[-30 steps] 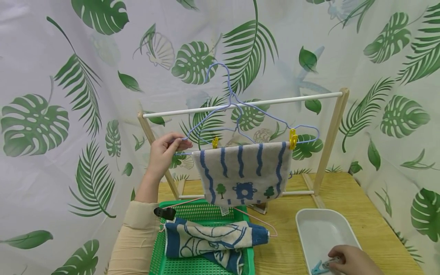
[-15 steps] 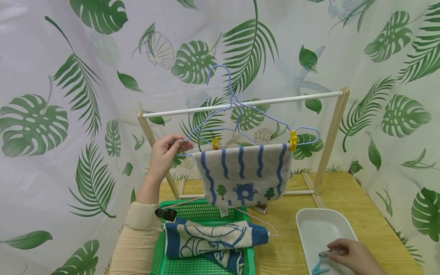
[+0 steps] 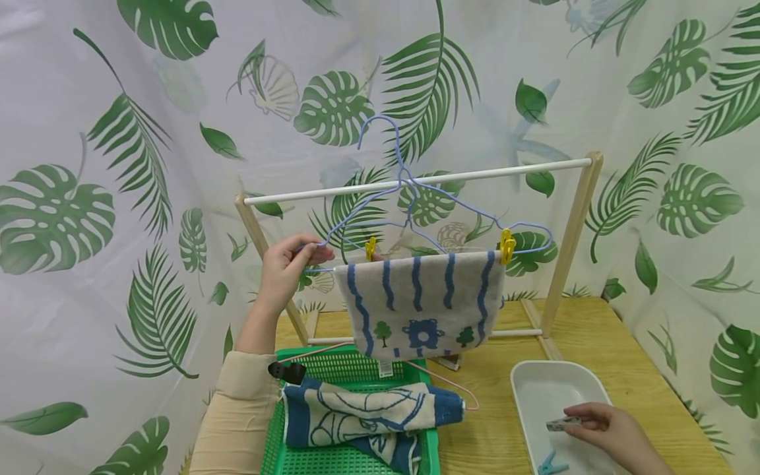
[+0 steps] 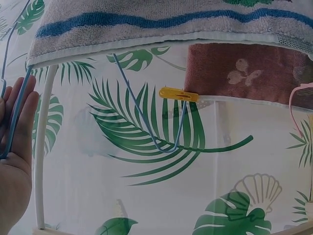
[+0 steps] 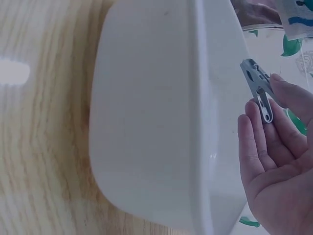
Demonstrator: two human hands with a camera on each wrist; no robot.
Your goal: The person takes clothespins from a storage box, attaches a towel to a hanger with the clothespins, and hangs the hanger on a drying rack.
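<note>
My left hand pinches the left end of a blue wire hanger. Over that hanger's lower bar drapes a pale grey towel with blue wavy stripes, and a yellow clothespin grips its right corner. Above the white tray, my right hand pinches a grey clothespin between thumb and fingers. A light blue clothespin lies in the tray. Behind the grey towel, a brown cloth hangs with another yellow clothespin at its corner, on a second blue hanger.
A wooden rack with a white rod stands at the back of the table. The green basket in front holds a blue and cream towel; a pink hanger sticks out of it. Leaf-patterned sheeting surrounds the table.
My right hand has lifted the grey clothespin away from the light blue one, which stays in the tray. The left hand and hanger have dipped very slightly.
</note>
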